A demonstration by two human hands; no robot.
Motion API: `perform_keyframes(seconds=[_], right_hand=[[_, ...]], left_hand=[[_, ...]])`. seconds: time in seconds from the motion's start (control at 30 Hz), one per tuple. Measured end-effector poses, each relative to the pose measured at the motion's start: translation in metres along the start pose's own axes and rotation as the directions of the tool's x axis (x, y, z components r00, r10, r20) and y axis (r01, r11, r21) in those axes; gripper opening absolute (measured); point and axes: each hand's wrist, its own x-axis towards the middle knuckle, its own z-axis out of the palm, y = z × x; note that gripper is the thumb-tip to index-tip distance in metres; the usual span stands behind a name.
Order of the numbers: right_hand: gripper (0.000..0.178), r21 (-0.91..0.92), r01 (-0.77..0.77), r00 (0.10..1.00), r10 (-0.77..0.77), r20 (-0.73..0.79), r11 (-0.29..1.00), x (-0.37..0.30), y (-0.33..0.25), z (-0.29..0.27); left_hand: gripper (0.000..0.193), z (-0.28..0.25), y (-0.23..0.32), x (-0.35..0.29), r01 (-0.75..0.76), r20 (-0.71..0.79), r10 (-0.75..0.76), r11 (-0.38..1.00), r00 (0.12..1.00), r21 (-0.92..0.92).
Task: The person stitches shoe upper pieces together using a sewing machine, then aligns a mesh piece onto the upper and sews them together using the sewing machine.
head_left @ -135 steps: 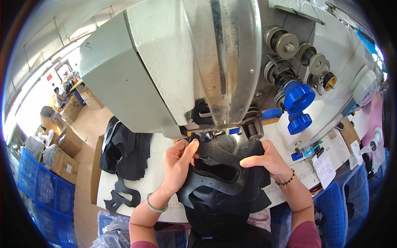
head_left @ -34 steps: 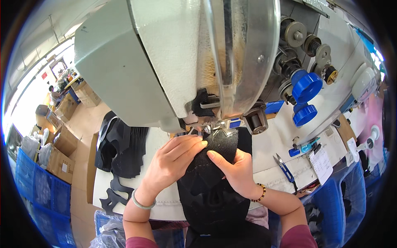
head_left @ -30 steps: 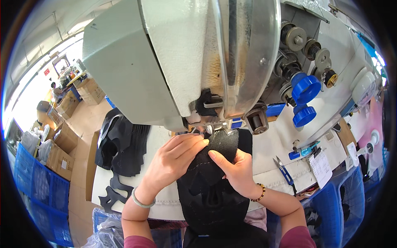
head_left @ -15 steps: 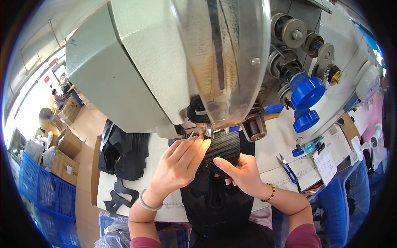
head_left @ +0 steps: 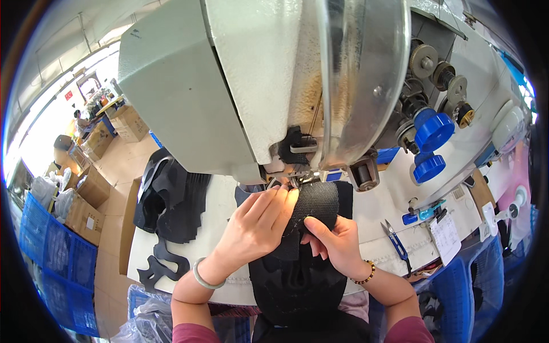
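Under the head of a grey-white sewing machine (head_left: 251, 86), a piece of black mesh fabric (head_left: 317, 203) lies at the needle area. My left hand (head_left: 260, 220) presses its fingertips together on the fabric's left edge, right beside the presser foot, where a light shines on them. With thumb and fingers, my right hand (head_left: 333, 240) pinches the near right edge of the mesh. More black fabric (head_left: 297, 280) hangs from the work over the table's front edge toward my lap. The needle itself is hidden behind my left fingers.
Stacked black cut pieces (head_left: 177, 200) lie on the white table (head_left: 229, 200) at left. Blue-handled thread snips (head_left: 396, 246) and a paper sheet (head_left: 445, 237) lie at right. Blue tension knobs (head_left: 433, 132) project from the machine. Blue crates (head_left: 60, 246) and cardboard boxes (head_left: 86, 214) stand left.
My view has shifted, so the machine appears farther right. The mesh lies flatter, and my right thumb has moved toward its lower edge. My left hand stays by the presser foot.
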Motion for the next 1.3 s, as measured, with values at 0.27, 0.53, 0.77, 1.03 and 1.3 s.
perform_keyframes(seconds=[0.27, 0.53, 0.77, 1.03, 1.3], right_hand=[[0.021, 0.059, 0.038, 0.998, -0.035, -0.059, 0.998, 0.002, 0.001, -0.006], [0.020, 0.066, 0.021, 0.998, -0.017, -0.062, 0.998, 0.006, -0.004, -0.013], [0.021, 0.124, -0.060, 0.997, 0.064, -0.035, 0.990, 0.016, -0.015, -0.024], [0.017, 0.147, -0.030, 0.999, 0.034, -0.024, 0.989, 0.020, -0.011, -0.028], [0.020, 0.186, -0.059, 0.998, 0.064, -0.019, 0.981, 0.019, -0.011, -0.025]], left_hand=[[0.042, -0.004, 0.015, 0.005, -0.049, 0.100, 0.029, 0.979, 0.995, 0.197], [0.036, -0.002, 0.004, -0.006, 0.245, -0.007, -0.262, 0.912, 0.965, -0.330], [0.026, -0.002, -0.011, -0.008, 0.220, -0.017, -0.254, 0.867, 0.967, -0.446], [0.029, 0.005, -0.023, -0.012, 0.102, -0.076, -0.145, 0.907, 0.986, -0.409], [0.029, 0.005, -0.022, -0.013, 0.011, -0.132, -0.055, 0.949, 0.990, -0.315]])
